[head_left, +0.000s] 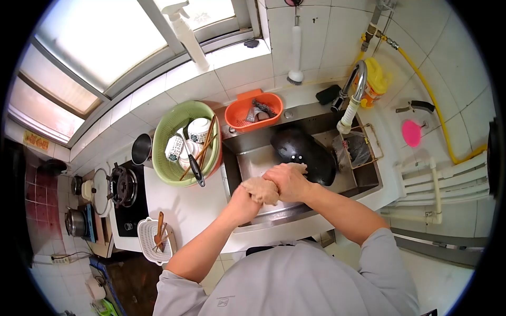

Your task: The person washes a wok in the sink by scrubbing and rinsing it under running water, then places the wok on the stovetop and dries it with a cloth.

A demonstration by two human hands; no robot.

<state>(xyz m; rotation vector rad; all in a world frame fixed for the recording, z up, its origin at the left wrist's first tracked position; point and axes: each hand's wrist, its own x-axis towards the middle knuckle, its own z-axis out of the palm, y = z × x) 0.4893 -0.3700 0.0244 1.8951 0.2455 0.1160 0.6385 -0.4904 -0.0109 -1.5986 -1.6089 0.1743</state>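
Over the near edge of the steel sink [247, 163], both my hands are closed round a bunched, twisted beige cloth [262, 193]. My left hand [243, 204] grips its lower left part. Up and to the right, my right hand [291, 181] is wrapped round the other part, and a small end sticks out past the fingers. Just beyond my hands, a black pan [305, 150] lies in the basin; two shiny spots show on it. The curved faucet [360, 79] with its white spout stands at the back right. Whether water runs from it I cannot tell.
Left of the sink, a green basket [164, 124] holds bowls, chopsticks and a black-handled utensil. An orange basin [253, 126] sits on the back rim. A caddy with a dark bag [357, 150] is at the sink's right. A white basket [150, 255] lies near the counter's front edge.
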